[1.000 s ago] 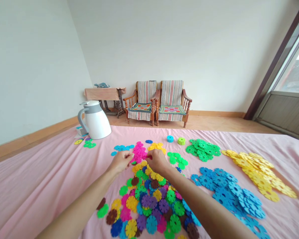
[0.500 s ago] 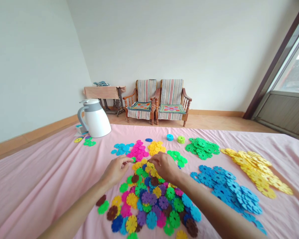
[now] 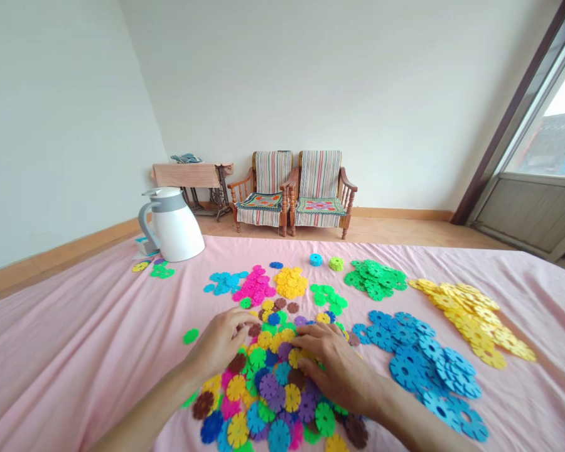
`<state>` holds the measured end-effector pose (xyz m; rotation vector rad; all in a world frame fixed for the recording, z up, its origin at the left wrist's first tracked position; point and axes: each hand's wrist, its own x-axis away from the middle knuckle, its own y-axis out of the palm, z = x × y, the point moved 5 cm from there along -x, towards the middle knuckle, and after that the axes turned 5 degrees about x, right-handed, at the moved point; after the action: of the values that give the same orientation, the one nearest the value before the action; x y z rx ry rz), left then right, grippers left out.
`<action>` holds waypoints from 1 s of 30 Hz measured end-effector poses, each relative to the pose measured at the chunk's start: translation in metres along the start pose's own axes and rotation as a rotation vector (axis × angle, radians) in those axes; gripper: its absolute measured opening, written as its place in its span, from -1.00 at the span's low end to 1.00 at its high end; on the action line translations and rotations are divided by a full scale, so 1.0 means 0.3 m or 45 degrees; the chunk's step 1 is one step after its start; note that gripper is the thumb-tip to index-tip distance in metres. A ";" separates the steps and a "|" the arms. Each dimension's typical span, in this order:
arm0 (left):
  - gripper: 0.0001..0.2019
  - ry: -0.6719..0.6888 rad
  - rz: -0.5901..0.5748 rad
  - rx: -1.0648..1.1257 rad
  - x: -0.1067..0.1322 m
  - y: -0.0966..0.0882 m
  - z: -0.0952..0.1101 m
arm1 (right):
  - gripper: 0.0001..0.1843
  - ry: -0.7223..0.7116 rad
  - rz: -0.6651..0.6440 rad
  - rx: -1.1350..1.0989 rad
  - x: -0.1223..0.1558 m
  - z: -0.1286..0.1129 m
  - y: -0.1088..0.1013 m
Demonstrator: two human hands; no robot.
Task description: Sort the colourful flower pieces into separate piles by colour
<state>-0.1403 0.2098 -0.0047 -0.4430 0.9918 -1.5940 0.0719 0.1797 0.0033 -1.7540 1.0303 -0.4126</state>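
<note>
A mixed pile of notched plastic snowflake discs in purple, yellow, green, blue, pink and brown lies in front of me. At its left edge, my left hand has its fingers loosely bent and apart, beside a brown disc. My right hand rests palm down over the pile's right side, fingers spread and touching discs; it covers part of the pile. Neither hand visibly holds a disc. Just beyond are small groups of pink discs, yellow discs and light blue discs.
Larger heaps of green discs, blue discs and yellow discs lie to the right. A white jug stands at the left back on the pink cloth. Two wooden chairs are against the wall.
Both hands have moved back toward me from the far end of the pile. My right hand has flattened and spread over the discs. A lone green disc now shows left of my left hand.
</note>
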 end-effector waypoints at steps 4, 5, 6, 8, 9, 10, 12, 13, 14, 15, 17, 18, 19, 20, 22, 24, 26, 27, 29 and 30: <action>-0.64 -0.022 0.145 -0.186 -0.086 -0.026 -0.084 | -0.75 0.101 0.172 -0.103 0.040 0.055 -0.026; -0.65 -0.013 0.136 -0.219 -0.104 -0.022 -0.098 | -0.76 0.123 0.218 -0.122 0.045 0.072 -0.028; -0.66 -0.007 0.123 -0.244 -0.118 -0.018 -0.110 | -0.77 0.144 0.259 -0.140 0.050 0.088 -0.029; -0.70 -0.006 0.093 -0.277 -0.133 -0.008 -0.123 | -0.78 0.181 0.320 -0.161 0.057 0.114 -0.028; -0.72 -0.007 0.081 -0.290 -0.133 -0.005 -0.126 | -0.78 0.186 0.339 -0.161 0.059 0.121 -0.027; -0.74 -0.008 0.073 -0.303 -0.128 -0.003 -0.127 | -0.79 0.181 0.352 -0.157 0.060 0.123 -0.026; -0.74 -0.019 0.066 -0.321 -0.106 -0.004 -0.125 | -0.80 0.141 0.364 -0.138 0.059 0.118 -0.025; -0.73 -0.023 0.058 -0.320 -0.091 -0.005 -0.122 | -0.80 0.117 0.363 -0.131 0.058 0.112 -0.025; -0.71 -0.023 0.050 -0.310 -0.074 -0.007 -0.119 | -0.81 0.097 0.362 -0.128 0.057 0.107 -0.024; -0.70 -0.018 0.036 -0.291 -0.055 -0.008 -0.114 | -0.81 0.086 0.362 -0.128 0.056 0.103 -0.023; -0.70 0.004 0.002 -0.246 -0.021 -0.010 -0.101 | -0.81 0.080 0.367 -0.135 0.055 0.100 -0.023; -0.70 0.014 -0.006 -0.230 -0.007 -0.013 -0.094 | -0.81 0.079 0.371 -0.139 0.056 0.100 -0.024; -0.71 0.018 -0.003 -0.226 0.002 -0.017 -0.087 | -0.81 0.078 0.375 -0.142 0.058 0.102 -0.026; -0.72 0.016 0.016 -0.230 0.007 -0.024 -0.079 | -0.81 0.081 0.380 -0.146 0.060 0.105 -0.029; -0.73 -0.001 0.092 -0.248 0.001 -0.038 -0.060 | -0.81 0.095 0.397 -0.152 0.064 0.114 -0.037; -0.75 -0.019 0.177 -0.243 -0.027 -0.042 -0.032 | -0.81 0.111 0.429 -0.157 0.069 0.124 -0.048; -0.77 -0.035 0.198 -0.193 -0.076 -0.020 0.003 | -0.80 0.125 0.464 -0.156 0.073 0.134 -0.058; -0.78 -0.042 0.183 -0.157 -0.105 0.002 0.022 | -0.80 0.130 0.474 -0.154 0.075 0.139 -0.061; -0.79 -0.058 0.154 -0.079 -0.167 0.052 0.059 | -0.80 0.139 0.479 -0.145 0.079 0.148 -0.063; -0.78 -0.058 0.147 -0.053 -0.197 0.077 0.076 | -0.80 0.145 0.478 -0.138 0.080 0.153 -0.063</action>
<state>-0.0927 0.2568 0.0035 -0.4406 0.9998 -1.4565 0.1257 0.1900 -0.0041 -1.5969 1.4538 -0.2233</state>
